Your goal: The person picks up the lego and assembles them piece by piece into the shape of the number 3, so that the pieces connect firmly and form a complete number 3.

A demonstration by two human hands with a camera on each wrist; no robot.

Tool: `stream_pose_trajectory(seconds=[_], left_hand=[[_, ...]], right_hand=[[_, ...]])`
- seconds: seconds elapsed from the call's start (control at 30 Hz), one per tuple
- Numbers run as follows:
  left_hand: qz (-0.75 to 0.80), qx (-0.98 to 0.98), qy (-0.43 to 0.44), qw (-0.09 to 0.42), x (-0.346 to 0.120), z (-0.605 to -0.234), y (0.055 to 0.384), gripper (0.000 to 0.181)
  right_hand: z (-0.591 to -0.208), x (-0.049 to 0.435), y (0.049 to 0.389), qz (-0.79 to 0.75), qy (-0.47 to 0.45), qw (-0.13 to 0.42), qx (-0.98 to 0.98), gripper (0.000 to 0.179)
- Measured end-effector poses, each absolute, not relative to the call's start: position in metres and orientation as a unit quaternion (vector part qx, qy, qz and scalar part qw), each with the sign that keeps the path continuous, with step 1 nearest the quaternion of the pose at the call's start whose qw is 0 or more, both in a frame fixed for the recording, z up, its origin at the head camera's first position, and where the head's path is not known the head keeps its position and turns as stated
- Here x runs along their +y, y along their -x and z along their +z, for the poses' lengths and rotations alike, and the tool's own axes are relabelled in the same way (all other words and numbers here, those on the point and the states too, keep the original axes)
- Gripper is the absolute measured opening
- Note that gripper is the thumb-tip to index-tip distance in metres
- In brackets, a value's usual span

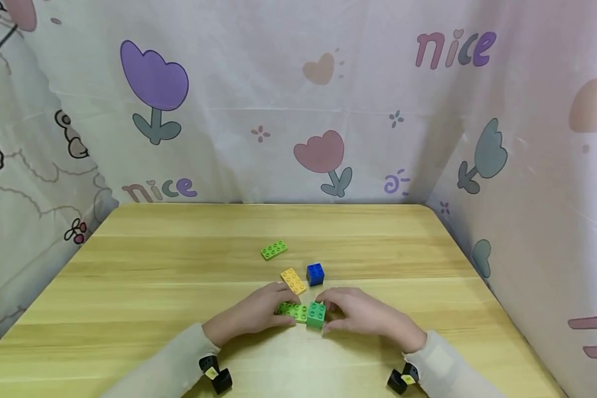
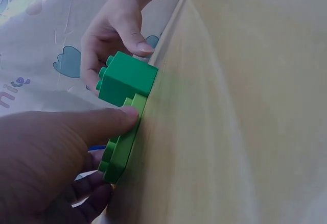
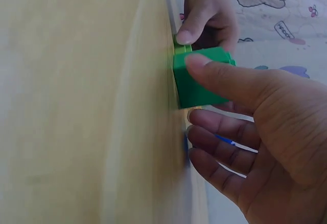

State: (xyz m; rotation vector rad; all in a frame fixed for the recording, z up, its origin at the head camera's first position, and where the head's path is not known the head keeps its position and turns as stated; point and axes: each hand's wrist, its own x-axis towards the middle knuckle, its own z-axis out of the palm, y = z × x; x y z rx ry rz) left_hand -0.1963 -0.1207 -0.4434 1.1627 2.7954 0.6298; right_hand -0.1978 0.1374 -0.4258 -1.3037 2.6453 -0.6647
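On the worktop (image 1: 154,287), a light-green brick (image 1: 299,313) and a taller green block (image 1: 315,315) stand end to side between the 2 hands, low on the surface and close to the person. The left hand (image 1: 257,310) pinches the light-green brick, its thumb along the near long side and its other fingers on the far side. The right hand (image 1: 365,313) grips the green block between thumb and index finger, while its remaining 3 fingers reach past the block, loosely bent and holding nothing. The 2 pieces meet or very nearly meet; whether any hairline gap is left I cannot tell. Beyond them lie a yellow brick (image 1: 293,281), just past the left hand's fingertips, a blue block (image 1: 315,275) to its right, and farther off a lime brick (image 1: 273,250), all studs up. The step in hand looks to be lining the 2 held pieces up against each other. As I judge it, the next move calls for squaring their facing sides with light, even pressure from both hands, since a hard push from either side could skew the low brick.
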Motion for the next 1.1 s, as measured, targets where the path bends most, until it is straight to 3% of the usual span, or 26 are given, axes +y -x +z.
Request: stream_pose_trajectory(seconds=[0.27, 0.43, 0.73, 1.1], left_hand=[[0.196, 0.904, -0.379, 0.033, -0.118, -0.441, 0.199, 0.042], [0.194, 0.905, -0.377, 0.043, -0.121, -0.434, 0.204, 0.042], [0.242, 0.9, -0.356, 0.068, -0.121, -0.446, 0.204, 0.037], [0.257, 0.906, -0.332, 0.055, -0.122, -0.451, 0.199, 0.041]], right_hand=[[-0.426, 0.134, 0.194, -0.226, 0.425, 0.051, 0.875, 0.042], [-0.423, 0.134, 0.195, -0.21, 0.424, 0.035, 0.88, 0.048], [-0.427, 0.132, 0.196, -0.235, 0.422, 0.052, 0.874, 0.041], [-0.413, 0.133, 0.203, -0.244, 0.417, 0.056, 0.874, 0.042]])
